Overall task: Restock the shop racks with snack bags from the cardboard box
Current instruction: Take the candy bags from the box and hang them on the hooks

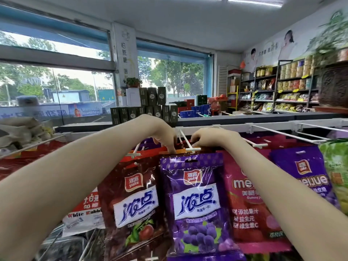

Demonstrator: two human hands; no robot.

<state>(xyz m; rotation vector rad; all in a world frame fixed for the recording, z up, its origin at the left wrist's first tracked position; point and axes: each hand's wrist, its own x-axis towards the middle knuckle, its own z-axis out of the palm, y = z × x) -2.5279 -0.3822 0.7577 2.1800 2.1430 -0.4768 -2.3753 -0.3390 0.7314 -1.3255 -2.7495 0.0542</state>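
Observation:
A purple grape snack bag (195, 200) hangs in front of me on a white rack hook (186, 143). My left hand (162, 134) pinches the top edge of a bag behind it, fingers down at the hook. My right hand (211, 137) grips the hook's front end beside the orange price tag (190, 150). A dark red snack bag (133, 206) hangs to the left, and a pink gummy bag (248, 208) to the right. The cardboard box is out of view.
More white hooks (282, 134) stick out to the right, above a purple gummy bag (305, 174) and a green bag (337, 176). A White Rabbit bag (82, 217) lies lower left. Dark gift boxes (148, 108) and stocked shelves (278, 89) stand beyond the rack.

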